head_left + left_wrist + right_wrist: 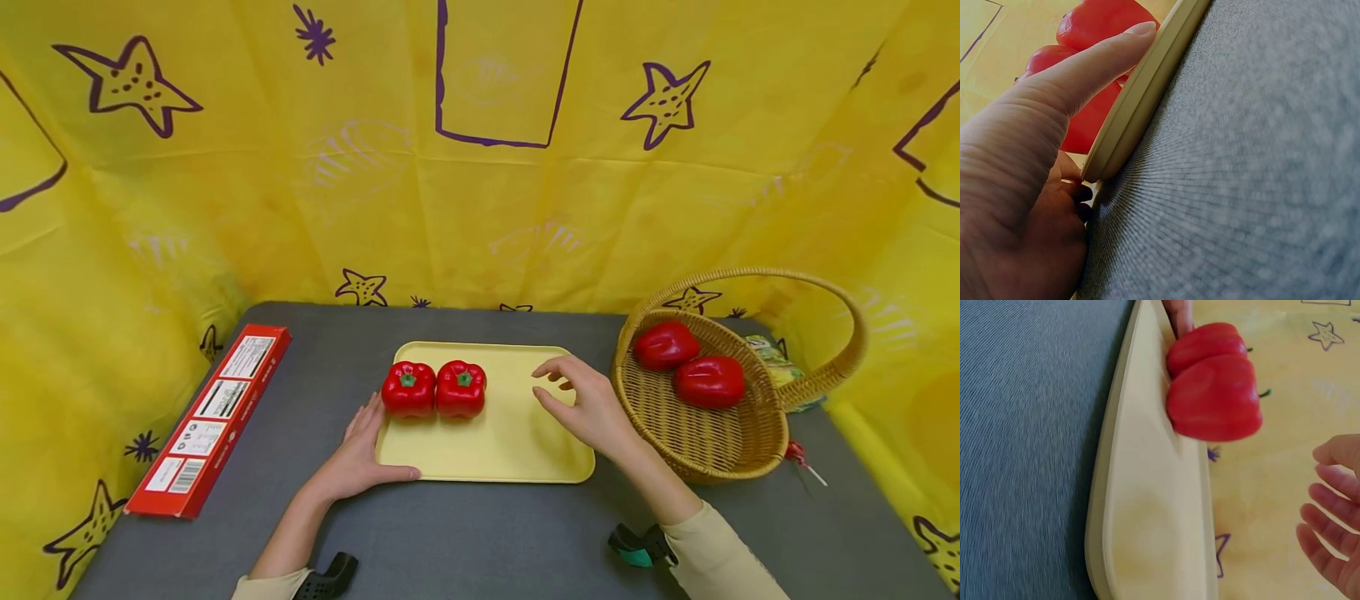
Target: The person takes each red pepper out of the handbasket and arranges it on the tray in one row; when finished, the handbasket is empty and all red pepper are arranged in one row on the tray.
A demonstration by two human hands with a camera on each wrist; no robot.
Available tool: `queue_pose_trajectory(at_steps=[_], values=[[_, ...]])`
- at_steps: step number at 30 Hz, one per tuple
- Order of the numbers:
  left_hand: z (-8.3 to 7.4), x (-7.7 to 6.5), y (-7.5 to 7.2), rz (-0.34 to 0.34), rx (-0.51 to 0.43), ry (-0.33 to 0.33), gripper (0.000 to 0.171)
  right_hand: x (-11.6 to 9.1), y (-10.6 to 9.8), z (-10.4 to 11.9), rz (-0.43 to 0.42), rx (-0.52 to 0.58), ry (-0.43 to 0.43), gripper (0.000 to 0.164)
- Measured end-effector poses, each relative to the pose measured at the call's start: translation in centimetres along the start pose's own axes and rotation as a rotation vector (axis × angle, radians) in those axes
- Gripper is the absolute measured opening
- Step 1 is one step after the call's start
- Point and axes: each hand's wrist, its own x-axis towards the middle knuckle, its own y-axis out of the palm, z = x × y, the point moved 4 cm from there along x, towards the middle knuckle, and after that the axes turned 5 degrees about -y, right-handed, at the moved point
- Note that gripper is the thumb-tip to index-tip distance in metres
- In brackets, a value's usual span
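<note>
Surface (487, 533): dark grey, carrying the yellow tray (517, 458) and the wicker basket (693, 450).
Left hand (360, 457): fingers extended and released, laid along the tray's left side, thumb at its near rim; fingertips just beside the left upright pepper (408, 398), contact not clear.
Right hand (581, 400): fingers loosely bent, grasping nothing, held above the tray's right part.
Upright pair: the left upright pepper and the right upright pepper (461, 400) stand side by side on the tray's left half, green stems upward; the left hand is nearer.
Key relation: the right hand lies between the upright pair, toward which its fingers point, and the basket, at its back; in judgement, a reach into the basket calls for a swing rightward over the rim.
Nearer basket pepper (709, 382): on its side, long axis roughly left to right; the right hand is closer than the left.
Farther basket pepper (666, 346): also on its side, beyond and slightly left of the nearer one.
</note>
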Motion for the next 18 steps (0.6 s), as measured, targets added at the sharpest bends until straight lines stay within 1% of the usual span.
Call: queue_pose_trajectory(at_steps=[6, 12, 15, 18], values=[[0.1, 0.0, 0.0, 0.008, 0.000, -0.017, 0.123, -0.9, -2.0, -0.9, -0.018, -0.022, 0.022, 0.017], [0.1, -0.1, 0.0, 0.011, -0.002, -0.026, 0.122, -1.8, -4.1, -1.9, -0.019, -0.064, 0.064, 0.016], [0.1, 0.0, 0.0, 0.012, -0.003, -0.027, 0.122, -2.2, -5.2, -2.4, -0.005, -0.084, 0.089, 0.017], [0.2, 0.0, 0.1, 0.015, -0.003, -0.028, 0.122, -2.5, -6.3, -2.9, 0.031, -0.104, 0.131, 0.016]])
